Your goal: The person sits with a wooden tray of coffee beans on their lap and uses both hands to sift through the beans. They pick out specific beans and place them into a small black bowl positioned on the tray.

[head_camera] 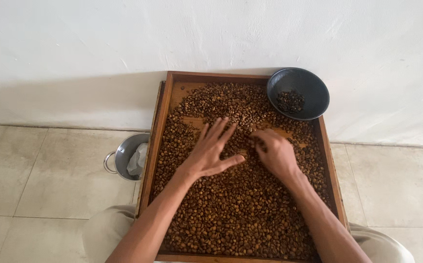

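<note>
A square wooden tray (156, 136) rests on my lap and against the white wall, covered with brown coffee beans (231, 219). My left hand (210, 150) lies flat on the beans in the tray's middle, fingers spread and pointing toward the wall. Just to its right, my right hand (275, 152) is curled over the beans, fingertips pinched together among them; whether it holds any bean I cannot tell. A dark round bowl (313, 85) sits on the tray's far right corner with a small heap of darker beans (290, 101) inside.
A steel pot (121, 155) with a handle stands on the tiled floor left of the tray, with something white inside. The white wall rises right behind the tray. My knees show under the tray's near corners.
</note>
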